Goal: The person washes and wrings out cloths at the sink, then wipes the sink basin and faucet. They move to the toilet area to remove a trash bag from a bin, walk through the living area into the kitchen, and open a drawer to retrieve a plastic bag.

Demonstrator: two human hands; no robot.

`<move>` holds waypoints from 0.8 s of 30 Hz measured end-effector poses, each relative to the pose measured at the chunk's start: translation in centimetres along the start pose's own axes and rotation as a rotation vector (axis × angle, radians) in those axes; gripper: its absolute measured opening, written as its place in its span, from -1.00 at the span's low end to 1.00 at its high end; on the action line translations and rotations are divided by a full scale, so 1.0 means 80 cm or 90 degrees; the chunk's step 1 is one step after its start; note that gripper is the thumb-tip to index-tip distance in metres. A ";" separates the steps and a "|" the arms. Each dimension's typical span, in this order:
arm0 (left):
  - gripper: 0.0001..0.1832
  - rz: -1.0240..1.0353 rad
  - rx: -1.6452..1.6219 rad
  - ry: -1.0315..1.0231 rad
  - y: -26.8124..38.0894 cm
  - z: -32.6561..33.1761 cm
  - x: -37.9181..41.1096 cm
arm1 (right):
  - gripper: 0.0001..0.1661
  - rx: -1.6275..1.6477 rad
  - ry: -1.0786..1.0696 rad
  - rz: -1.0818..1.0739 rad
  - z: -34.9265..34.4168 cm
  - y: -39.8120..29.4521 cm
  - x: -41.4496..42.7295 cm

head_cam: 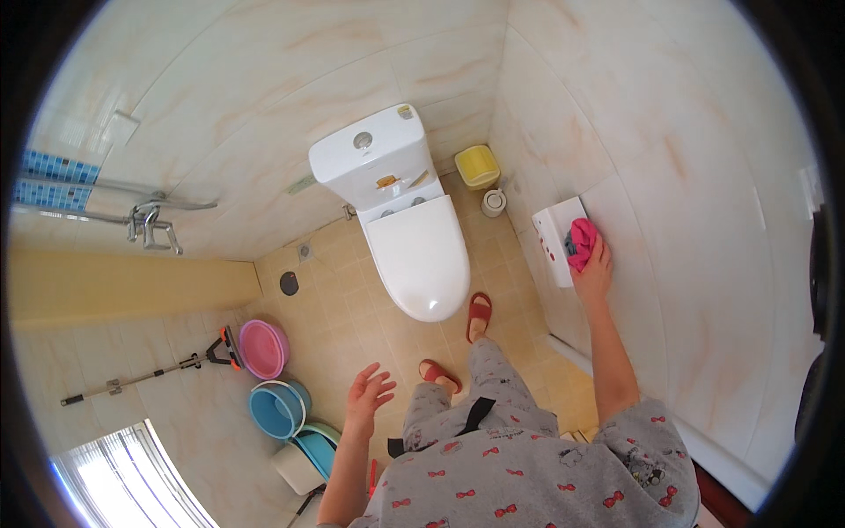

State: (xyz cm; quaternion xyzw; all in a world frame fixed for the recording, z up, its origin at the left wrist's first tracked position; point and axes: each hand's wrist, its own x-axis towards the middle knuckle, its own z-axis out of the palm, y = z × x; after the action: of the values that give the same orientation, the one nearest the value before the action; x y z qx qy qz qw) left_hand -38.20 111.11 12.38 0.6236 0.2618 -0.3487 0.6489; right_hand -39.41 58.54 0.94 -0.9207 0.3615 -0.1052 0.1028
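Note:
My right hand [593, 270] is closed around a bunched pink and grey cloth [581, 244], pressed to the top of a white wall-mounted box [550, 228] with small red marks on its front. My left hand [371, 394] hangs in the air over the tiled floor, fingers spread, with nothing in it. Before me stands a white toilet [422, 257] with its lid down and a round flush button on the tank.
Beside the toilet are a yellow bin [477, 167] and a toilet brush holder [494, 202]. At left stand a pink basin [264, 348], a blue bucket [280, 409] and a squeegee-type mop [224, 348]. A chrome shower mixer [152, 221] juts from the wall.

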 end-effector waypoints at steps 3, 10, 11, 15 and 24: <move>-0.51 -0.002 0.077 -0.060 0.026 0.061 0.035 | 0.18 0.018 -0.054 0.042 -0.031 -0.006 -0.002; -0.52 0.039 0.124 -0.118 0.067 0.154 0.113 | 0.08 -0.021 -0.018 -0.148 -0.081 -0.084 0.003; -0.51 0.043 0.127 -0.112 0.065 0.161 0.127 | 0.05 0.053 -0.028 -0.197 -0.077 -0.096 0.000; -0.49 0.151 0.201 -0.071 0.051 0.176 0.198 | -0.12 0.270 -0.180 -0.197 -0.003 -0.162 -0.023; -0.51 0.811 0.715 0.100 0.252 0.195 0.453 | -0.18 0.281 -0.301 0.057 0.326 -0.177 0.074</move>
State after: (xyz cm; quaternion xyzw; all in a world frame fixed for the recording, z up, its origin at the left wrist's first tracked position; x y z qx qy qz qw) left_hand -1.49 90.62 -1.74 0.9036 -0.3063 0.0487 0.2956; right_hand -19.02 67.61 -19.57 -0.8584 0.3362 0.0402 0.3855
